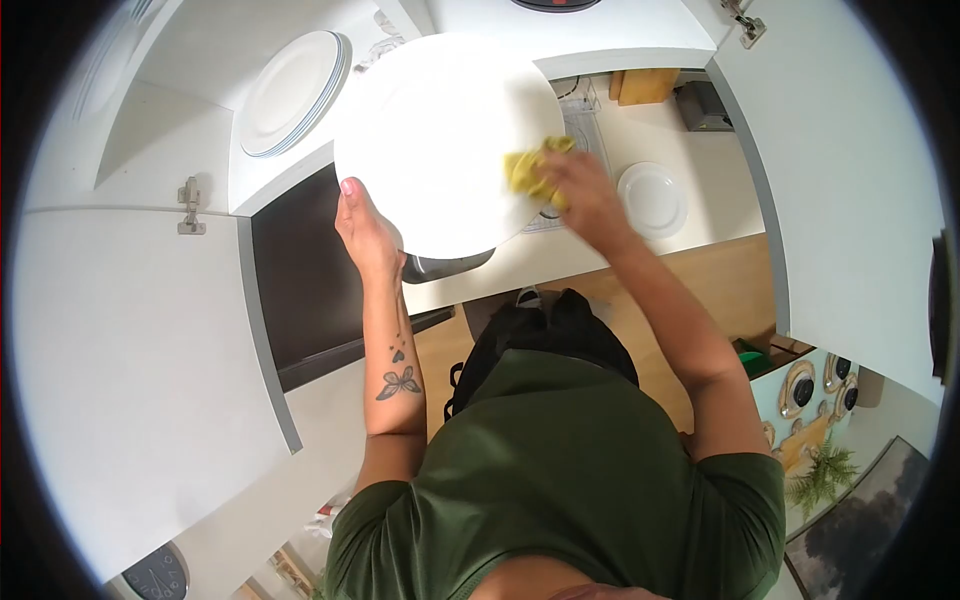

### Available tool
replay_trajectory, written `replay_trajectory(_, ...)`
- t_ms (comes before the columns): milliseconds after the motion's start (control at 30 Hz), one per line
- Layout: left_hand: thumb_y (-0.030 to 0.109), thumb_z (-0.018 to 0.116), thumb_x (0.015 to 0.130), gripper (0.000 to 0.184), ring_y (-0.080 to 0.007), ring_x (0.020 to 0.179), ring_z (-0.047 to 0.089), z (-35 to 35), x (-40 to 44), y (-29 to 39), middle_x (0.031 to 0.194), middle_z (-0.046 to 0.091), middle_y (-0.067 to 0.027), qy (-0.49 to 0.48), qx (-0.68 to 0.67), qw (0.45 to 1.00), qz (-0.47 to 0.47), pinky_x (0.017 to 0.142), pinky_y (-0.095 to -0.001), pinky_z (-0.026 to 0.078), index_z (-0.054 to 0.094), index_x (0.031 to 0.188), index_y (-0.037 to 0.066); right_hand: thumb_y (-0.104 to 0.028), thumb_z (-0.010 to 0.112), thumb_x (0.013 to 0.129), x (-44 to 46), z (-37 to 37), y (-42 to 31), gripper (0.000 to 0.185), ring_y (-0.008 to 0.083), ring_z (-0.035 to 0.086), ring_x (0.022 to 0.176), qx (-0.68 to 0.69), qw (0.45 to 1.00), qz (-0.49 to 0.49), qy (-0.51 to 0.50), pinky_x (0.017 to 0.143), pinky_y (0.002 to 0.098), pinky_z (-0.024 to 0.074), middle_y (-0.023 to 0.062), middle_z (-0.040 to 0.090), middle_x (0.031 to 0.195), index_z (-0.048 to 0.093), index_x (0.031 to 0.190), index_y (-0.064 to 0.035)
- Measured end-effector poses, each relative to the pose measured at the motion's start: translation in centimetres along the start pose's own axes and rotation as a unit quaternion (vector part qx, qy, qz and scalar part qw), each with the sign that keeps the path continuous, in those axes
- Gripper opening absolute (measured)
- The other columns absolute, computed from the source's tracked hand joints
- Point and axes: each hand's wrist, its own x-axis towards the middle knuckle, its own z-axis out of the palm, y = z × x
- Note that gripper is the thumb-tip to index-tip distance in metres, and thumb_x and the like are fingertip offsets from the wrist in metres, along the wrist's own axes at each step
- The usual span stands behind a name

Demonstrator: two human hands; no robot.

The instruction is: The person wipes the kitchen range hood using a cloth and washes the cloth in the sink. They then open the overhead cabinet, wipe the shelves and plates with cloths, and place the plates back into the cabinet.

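A large round white plate (440, 140) is held up in front of the open cabinet. My left hand (370, 238) grips its lower left edge, with the thumb lying on the face and the other fingers hidden behind. Bunched in my right hand (588, 195) is a yellow cloth (527, 176), which appears to touch the right side of the plate near the rim. The right hand is slightly blurred, and its fingers are closed round the cloth.
Stacked plates (290, 95) stand on the cabinet shelf at left. Open cabinet doors flank me, left (130, 330) and right (850, 180). Below, the counter holds a small white plate (652, 200), a wire rack (588, 128), wooden boards (645, 86) and a dark box (704, 106).
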Motion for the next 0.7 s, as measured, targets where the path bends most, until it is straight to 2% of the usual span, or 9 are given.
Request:
replay_trajectory(67,0.038,0.04,0.093,0.055,-0.0231,0.102,0.053,0.3,-0.3,0.4,0.115,0.051,-0.0167,-0.008,0.021,0.999,-0.025,0.088,-0.0325,0.042,0.041,0.12,-0.01,0.003,0.061,0.061,1.2,-2.3,2.4,0.035,0.0287,0.053,0.097,-0.034,0.994,0.082,0.064,0.088,0.0388,0.0417,0.0098,0.058,0.103,0.061,0.095,-0.0029)
replay_trajectory(167,0.042,0.043,0.092,0.054,-0.0203,0.096,0.054,0.5,-0.3,0.7,0.105,0.057,-0.0156,-0.001,-0.031,0.999,-0.012,0.086,-0.031,0.04,0.05,0.11,-0.009,0.006,0.066,0.054,4.3,-5.9,2.9,0.041,0.0288,0.052,0.095,-0.061,0.982,0.103,0.146,0.083,0.0369,0.0435,0.008,0.055,0.105,0.062,0.094,-0.0042)
replay_trajectory(233,0.038,0.04,0.093,0.055,-0.0228,0.105,0.05,0.0,-0.3,0.6,0.117,0.05,-0.0169,-0.049,0.0,0.998,-0.025,0.094,-0.0326,0.036,0.041,0.119,-0.01,0.003,0.068,0.055,6.5,-7.1,1.2,0.043,0.0272,0.051,0.098,-0.066,0.979,-0.021,0.191,0.085,0.0361,0.0426,0.0072,0.054,0.105,0.061,0.097,-0.0047)
replay_trajectory(267,0.038,0.04,0.093,0.055,-0.0228,0.105,0.05,0.1,-0.4,0.6,0.117,0.05,-0.0169,-0.05,0.001,0.998,-0.024,0.094,-0.0326,0.036,0.041,0.119,-0.01,0.003,0.068,0.055,7.4,-6.8,0.4,0.043,0.0272,0.051,0.098,-0.066,0.979,-0.021,0.191,0.085,0.0361,0.0426,0.0072,0.054,0.105,0.061,0.097,-0.0047)
replay_trajectory(333,0.039,0.046,0.091,0.051,-0.0186,0.095,0.053,0.6,-0.6,0.9,0.103,0.058,-0.0147,-0.038,0.015,0.999,-0.007,0.086,-0.0299,0.04,0.052,0.106,-0.009,0.0,0.069,0.055,8.9,-5.7,-0.8,0.044,0.0267,0.049,0.102,-0.081,0.985,-0.126,0.087,0.088,0.0355,0.0408,0.0064,0.053,0.104,0.06,0.098,-0.0062)
replay_trajectory(367,0.039,0.046,0.091,0.051,-0.0186,0.095,0.053,0.6,-0.7,1.1,0.103,0.058,-0.0147,-0.038,0.015,0.999,-0.006,0.086,-0.0299,0.04,0.052,0.106,-0.009,0.0,0.069,0.055,9.2,-5.2,-0.7,0.044,0.0267,0.049,0.102,-0.082,0.985,-0.126,0.088,0.088,0.0355,0.0408,0.0064,0.053,0.104,0.06,0.098,-0.0062)
replay_trajectory(467,0.038,0.043,0.093,0.053,-0.0203,0.101,0.052,0.7,-1.0,2.4,0.111,0.054,-0.0163,-0.072,0.067,0.994,0.044,0.088,-0.0305,0.04,0.047,0.114,-0.01,-0.002,0.069,0.056,8.6,-3.6,-0.4,0.041,0.027,0.049,0.099,-0.09,0.989,-0.105,0.042,0.087,0.0362,0.0403,0.007,0.052,0.1,0.057,0.096,-0.0051)
replay_trajectory(533,0.038,0.046,0.092,0.048,-0.0146,0.085,0.053,1.5,-1.1,3.3,0.093,0.06,-0.0104,0.004,0.012,0.997,0.08,0.08,-0.0267,0.041,0.056,0.099,-0.008,-0.003,0.066,0.059,6.8,-3.1,-1.1,0.032,0.0288,0.049,0.092,-0.075,0.996,-0.03,0.049,0.082,0.0381,0.041,0.0092,0.051,0.092,0.054,0.089,-0.003)
replay_trajectory(700,0.039,0.045,0.092,0.048,-0.0146,0.085,0.054,0.9,-0.8,2.5,0.095,0.059,-0.0103,0.026,0.008,0.997,0.077,0.079,-0.0264,0.042,0.055,0.101,-0.008,-0.001,0.059,0.057,1.9,2.6,-6.3,0.023,0.0311,0.047,0.079,0.085,0.996,0.013,0.005,0.072,0.0388,0.0403,0.0118,0.051,0.084,0.051,0.078,-0.0039)
